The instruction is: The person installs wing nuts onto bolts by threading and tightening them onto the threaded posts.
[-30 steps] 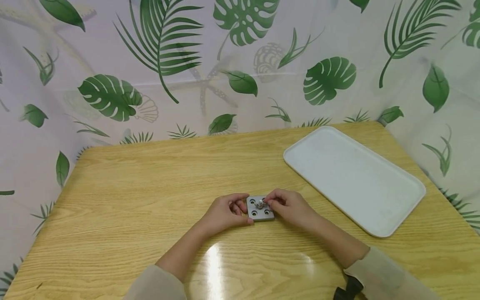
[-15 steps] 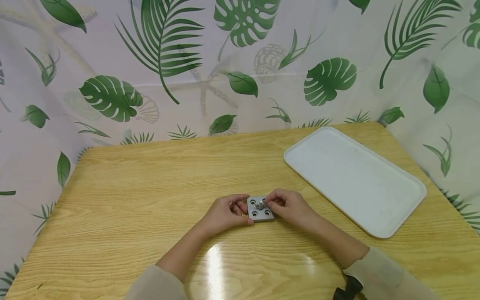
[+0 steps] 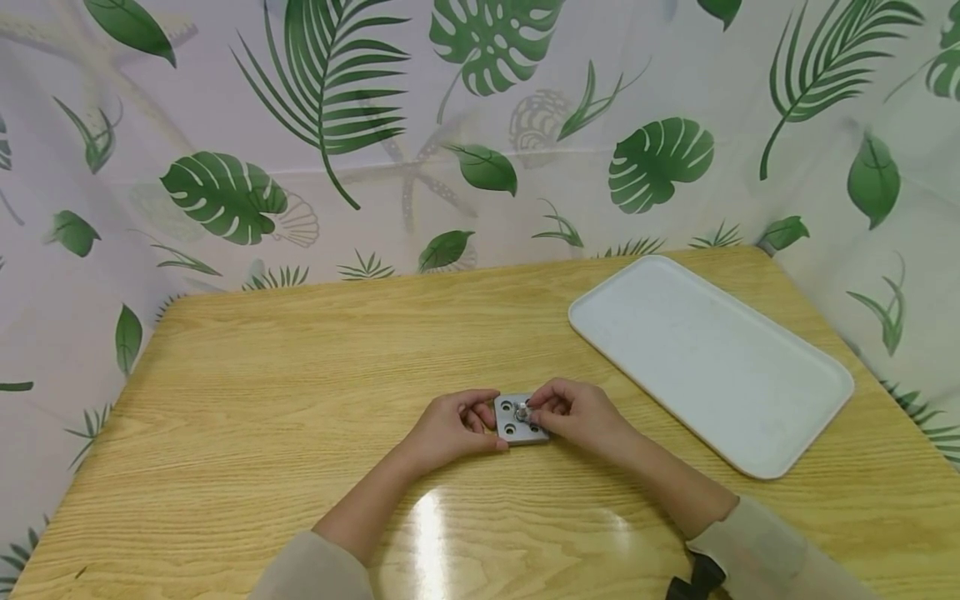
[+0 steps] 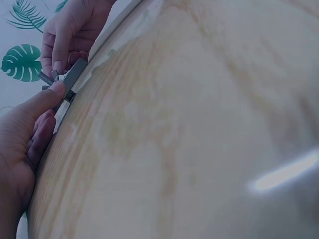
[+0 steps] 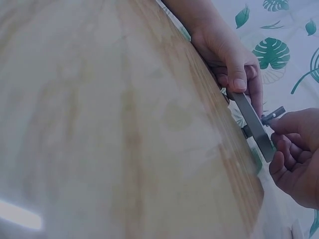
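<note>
A square grey metal plate (image 3: 514, 434) with round holes near its corners lies at the middle of the table in the head view. From its centre rises a small bright stud (image 5: 276, 114), with a wing nut (image 3: 521, 413) low on it. My left hand (image 3: 444, 433) grips the plate's left side, index finger at the far corner and thumb at the near one. Over the plate's right side, my right hand (image 3: 588, 417) pinches the wing nut between thumb and index finger. Those fingers partly hide the nut and the right-hand holes. Under the plate, a short dark piece (image 5: 246, 131) shows in the right wrist view.
A white rectangular tray (image 3: 708, 362) lies slanted on the wooden table (image 3: 315, 367), right of and behind the hands. Leaf-print cloth (image 3: 540, 192) hangs behind the table and along its sides. A black strap (image 3: 705, 575) shows by the right sleeve.
The right thumb and index finger have shifted slightly around the wing nut, and its wings face another way. My left hand and the plate keep their places.
</note>
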Demonstrator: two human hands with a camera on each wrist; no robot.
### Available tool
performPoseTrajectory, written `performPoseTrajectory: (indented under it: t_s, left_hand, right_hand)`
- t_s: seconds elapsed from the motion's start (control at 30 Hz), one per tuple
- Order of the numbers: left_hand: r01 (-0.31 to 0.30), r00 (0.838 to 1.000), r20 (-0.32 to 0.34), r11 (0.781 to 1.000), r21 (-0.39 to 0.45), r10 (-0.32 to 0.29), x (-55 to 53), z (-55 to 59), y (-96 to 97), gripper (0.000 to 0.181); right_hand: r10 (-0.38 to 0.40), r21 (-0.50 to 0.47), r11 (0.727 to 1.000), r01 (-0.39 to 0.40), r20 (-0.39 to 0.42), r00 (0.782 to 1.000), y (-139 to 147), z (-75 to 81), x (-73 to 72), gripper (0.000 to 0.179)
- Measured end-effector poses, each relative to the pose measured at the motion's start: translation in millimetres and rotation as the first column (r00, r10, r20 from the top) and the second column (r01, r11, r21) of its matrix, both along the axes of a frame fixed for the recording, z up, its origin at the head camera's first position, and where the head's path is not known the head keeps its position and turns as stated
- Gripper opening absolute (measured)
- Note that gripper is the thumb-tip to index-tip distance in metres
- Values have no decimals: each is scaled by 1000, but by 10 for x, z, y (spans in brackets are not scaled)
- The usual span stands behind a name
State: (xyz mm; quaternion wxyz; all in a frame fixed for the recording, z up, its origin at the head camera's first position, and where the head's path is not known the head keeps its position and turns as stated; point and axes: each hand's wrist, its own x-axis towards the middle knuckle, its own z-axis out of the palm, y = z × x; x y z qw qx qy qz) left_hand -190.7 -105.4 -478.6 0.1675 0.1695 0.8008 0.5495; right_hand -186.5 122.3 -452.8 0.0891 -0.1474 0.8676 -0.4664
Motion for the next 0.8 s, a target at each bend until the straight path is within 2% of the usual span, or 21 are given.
performPoseTrajectory:
  t_s: [0.07, 0.17, 0.27, 0.3, 0.37, 0.43, 0.8]
  left_hand:
    - [-1, 1000, 2, 1000, -1, 1, 0, 3, -1, 68]
    - [-4, 1000, 16, 1000, -4, 4, 46, 114, 9, 66]
    - [-8, 1000, 27, 1000, -6, 8, 55, 132, 9, 66]
    - [-7, 1000, 28, 1000, -5, 8, 56, 133, 9, 65]
    - [-6, 1000, 24, 1000, -1, 6, 17, 43, 1, 67]
    - [-2, 1000, 18, 1000, 2, 2, 7, 19, -5, 67]
    - [5, 1000, 12, 1000, -2, -5, 10, 21, -12, 67]
  right_hand:
    - [-12, 4, 1000, 12, 1, 1000, 0, 4, -1, 15]
    - [-39, 15, 999, 39, 14, 999, -5, 6, -6, 21]
    - [-63, 22, 998, 62, 27, 998, -15, 14, -10, 27]
    - [-67, 23, 997, 67, 28, 997, -19, 13, -12, 28]
    - [-70, 22, 997, 70, 27, 997, -26, 13, -14, 30]
    - [-70, 18, 997, 70, 25, 997, -34, 13, -17, 31]
    - [-53, -2, 999, 53, 28, 998, -78, 22, -34, 32]
